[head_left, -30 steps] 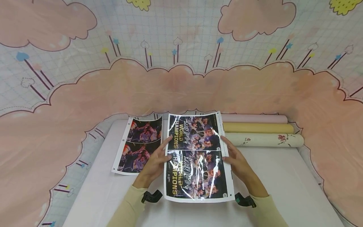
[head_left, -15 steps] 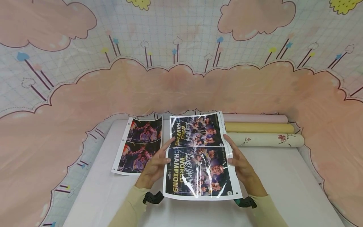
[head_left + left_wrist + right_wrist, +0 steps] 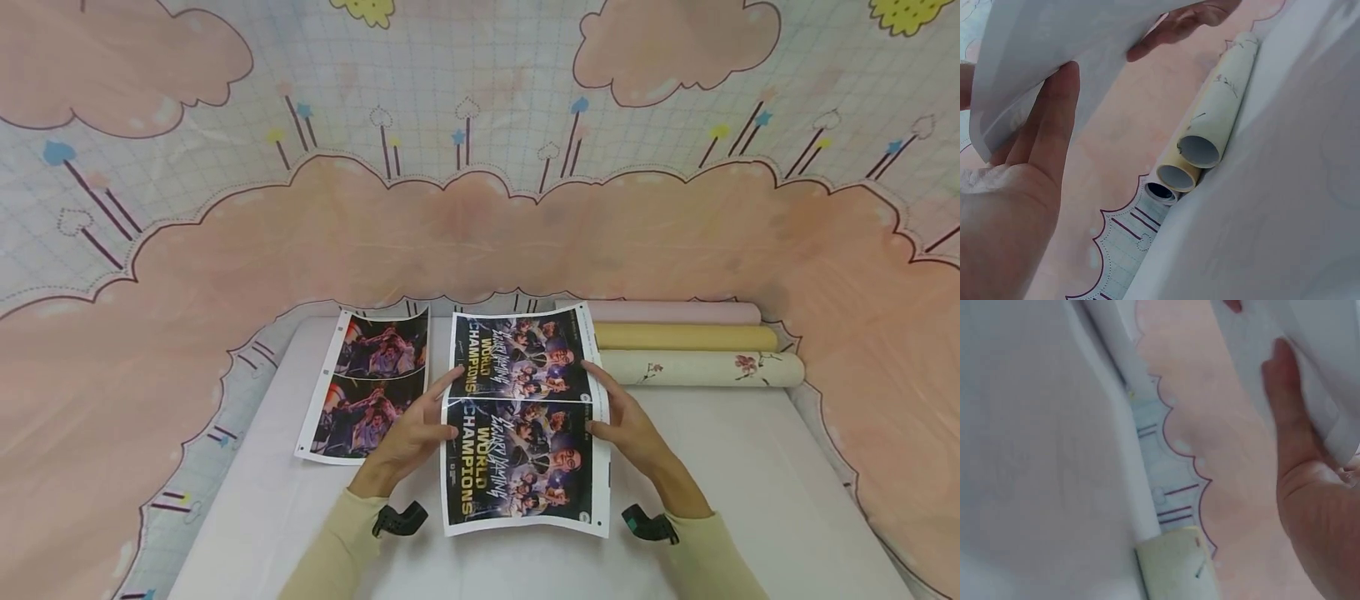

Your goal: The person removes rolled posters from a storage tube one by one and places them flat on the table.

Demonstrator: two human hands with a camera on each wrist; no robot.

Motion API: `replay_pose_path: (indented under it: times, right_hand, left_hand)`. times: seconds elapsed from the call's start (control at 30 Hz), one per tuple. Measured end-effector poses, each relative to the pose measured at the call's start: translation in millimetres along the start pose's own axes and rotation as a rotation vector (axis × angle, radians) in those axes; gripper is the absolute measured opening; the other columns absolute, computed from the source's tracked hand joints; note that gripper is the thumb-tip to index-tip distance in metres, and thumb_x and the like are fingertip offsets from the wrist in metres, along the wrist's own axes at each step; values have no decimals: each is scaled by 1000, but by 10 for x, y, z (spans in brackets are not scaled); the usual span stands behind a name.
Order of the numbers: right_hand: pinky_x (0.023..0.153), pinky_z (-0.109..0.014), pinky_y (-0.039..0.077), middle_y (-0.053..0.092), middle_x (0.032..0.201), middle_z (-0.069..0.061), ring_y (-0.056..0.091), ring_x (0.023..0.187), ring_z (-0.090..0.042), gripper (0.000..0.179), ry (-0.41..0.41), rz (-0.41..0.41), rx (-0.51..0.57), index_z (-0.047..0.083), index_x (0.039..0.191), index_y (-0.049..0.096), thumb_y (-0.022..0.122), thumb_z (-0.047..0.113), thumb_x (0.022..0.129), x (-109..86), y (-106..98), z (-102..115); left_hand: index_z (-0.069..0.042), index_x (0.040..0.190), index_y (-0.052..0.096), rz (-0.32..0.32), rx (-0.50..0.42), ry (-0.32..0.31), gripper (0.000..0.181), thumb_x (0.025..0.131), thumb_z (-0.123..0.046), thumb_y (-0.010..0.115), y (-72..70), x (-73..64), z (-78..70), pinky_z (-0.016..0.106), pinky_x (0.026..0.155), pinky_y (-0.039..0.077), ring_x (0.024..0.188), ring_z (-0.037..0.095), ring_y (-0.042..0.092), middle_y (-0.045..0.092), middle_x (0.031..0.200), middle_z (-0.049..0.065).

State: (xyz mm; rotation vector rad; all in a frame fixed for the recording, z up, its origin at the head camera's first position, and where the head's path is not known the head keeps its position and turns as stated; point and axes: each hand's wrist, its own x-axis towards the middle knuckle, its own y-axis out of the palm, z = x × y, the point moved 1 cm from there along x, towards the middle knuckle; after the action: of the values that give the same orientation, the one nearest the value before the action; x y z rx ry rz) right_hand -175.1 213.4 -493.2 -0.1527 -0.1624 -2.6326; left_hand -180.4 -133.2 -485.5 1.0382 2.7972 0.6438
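Observation:
A glossy printed sheet [image 3: 517,458] bears two copies of a dark "World Champions" picture. My left hand [image 3: 405,442] pinches its left edge, thumb on the front. At the opposite edge my right hand [image 3: 630,429] grips the sheet the same way. It is held up above the white table, slightly bowed. In the left wrist view, the fingers of the left hand [image 3: 1035,156] lie against the pale back of the sheet [image 3: 1054,37]. The right wrist view has the right hand [image 3: 1300,450] at the sheet's other side. A second printed sheet [image 3: 375,392] lies to the left, partly behind my left hand.
Three rolls lie along the back right of the white table [image 3: 750,483]: a pink roll [image 3: 675,313], a yellow roll [image 3: 690,337] and a cream flowered roll [image 3: 712,369]. A patterned cloth [image 3: 480,233] rises behind and at both sides.
The held sheet swung its lower edge rightward, then back left, and now hangs straighter. The bright glare on its face has gone. Both hands kept their hold; the second sheet stayed put.

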Motion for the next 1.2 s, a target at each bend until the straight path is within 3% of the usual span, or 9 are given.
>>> replay_pose_path:
  times: [0.13,0.27,0.33,0.47,0.63,0.7,0.77,0.97,1.2]
  right_hand:
    - [93,-37,56,39,152,-6,59,124,-15,87,-23,102,269,23,159,3,45,-13,92,-4,-16,-15]
    - [98,-39,53,40,151,-3,58,126,-21,85,-14,171,502,24,159,0,37,-14,93,-18,-21,-35]
    - [99,-39,53,38,152,-1,56,128,-21,84,-1,155,510,27,159,1,37,-12,94,-28,-19,-41]
    - [97,-40,54,40,150,2,57,126,-19,82,32,67,415,35,158,3,37,-7,96,-40,-27,-60]
    - [96,-35,52,40,148,3,58,122,-14,75,40,-42,363,37,157,0,33,0,101,-59,-42,-73]
    - [97,-32,50,40,147,4,57,121,-11,70,39,-62,390,34,157,0,29,1,102,-76,-40,-78]
    - [98,-32,49,42,145,6,56,122,-10,64,51,-60,438,31,157,2,26,6,104,-97,-29,-95]
    - [104,-31,47,50,145,10,54,128,-12,51,40,-39,572,30,156,17,27,20,107,-155,21,-182]
    - [108,-38,46,50,145,-1,56,127,-22,52,-3,34,631,24,152,29,14,10,105,-98,170,-269]
  left_hand:
    - [-24,159,3,19,-40,20,96,86,16,50,14,-2,14,32,105,47,126,16,57,47,149,1]
    - [-28,159,4,27,-63,39,95,86,16,48,40,10,30,32,107,45,130,17,53,41,153,4]
    - [-29,159,4,20,-63,38,95,87,16,48,52,18,38,33,107,45,130,17,53,40,153,4]
    - [-29,158,3,-34,-37,29,97,86,16,47,64,24,53,33,104,47,126,16,56,40,152,4]
    - [-29,158,0,-133,20,71,101,83,18,48,80,38,56,28,104,47,128,11,54,20,162,11]
    - [-30,158,1,-181,40,101,102,83,19,49,90,51,47,27,104,47,129,10,52,8,165,8]
    - [-31,158,3,-245,36,123,102,82,19,49,100,54,29,26,103,48,129,9,52,5,166,4]
    - [-33,157,10,-444,-33,209,101,79,21,46,116,53,-43,23,100,50,124,10,57,23,162,5]
    - [-31,157,13,-583,-88,328,100,78,24,43,161,97,-87,21,101,48,126,10,56,28,160,4]
